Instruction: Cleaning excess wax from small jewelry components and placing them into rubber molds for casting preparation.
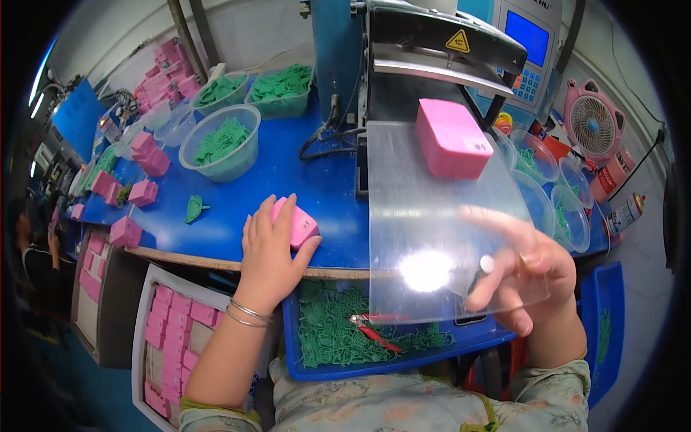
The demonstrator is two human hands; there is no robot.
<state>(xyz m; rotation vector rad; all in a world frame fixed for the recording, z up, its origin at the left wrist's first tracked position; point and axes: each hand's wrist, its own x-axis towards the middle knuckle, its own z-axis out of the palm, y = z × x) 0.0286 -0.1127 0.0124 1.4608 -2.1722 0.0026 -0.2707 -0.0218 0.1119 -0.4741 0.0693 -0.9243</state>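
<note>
My left hand is closed around a small pink block on the blue tabletop, close to its front edge. A larger pink block rests on the clear plate that juts out from the black press head. My right hand is at the plate's near right corner, its fingers curled about a dark, white-tipped knob and one finger stretched out to the left. Part of that hand shows through the plate. A green mesh-like piece lies left of my left hand.
Below the table edge sits a blue tray of green pieces with red-handled pliers. A white box of pink blocks stands left of it. Tubs of green pieces line the back. A control panel and pink fan are right.
</note>
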